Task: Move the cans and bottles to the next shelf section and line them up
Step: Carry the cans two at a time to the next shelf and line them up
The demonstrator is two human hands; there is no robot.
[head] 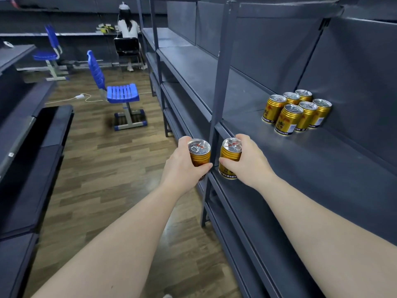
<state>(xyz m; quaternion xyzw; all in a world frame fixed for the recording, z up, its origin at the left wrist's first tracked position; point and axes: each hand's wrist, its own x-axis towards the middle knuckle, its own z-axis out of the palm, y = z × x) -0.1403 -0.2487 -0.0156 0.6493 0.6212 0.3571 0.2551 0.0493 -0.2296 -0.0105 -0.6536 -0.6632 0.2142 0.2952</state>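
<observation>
My left hand [182, 168] grips a gold can [199, 152] in front of the shelf's upright post [221, 82]. My right hand [250, 160] grips a second gold can [229, 157] just right of that post, over the front edge of the dark grey shelf [300, 168]. Both cans are upright with silver tops showing. Further back on the same shelf, against the back panel, stands a cluster of several gold cans [297, 110]. Beyond the post, the shelf section to the left [193, 67] holds nothing.
A blue chair [120, 91] stands in the aisle on the wood floor, with a white cable beside it. A second blue chair [50, 52] is further back. A person [129, 29] sits at the far desk. Dark shelving [32, 147] lines the left side.
</observation>
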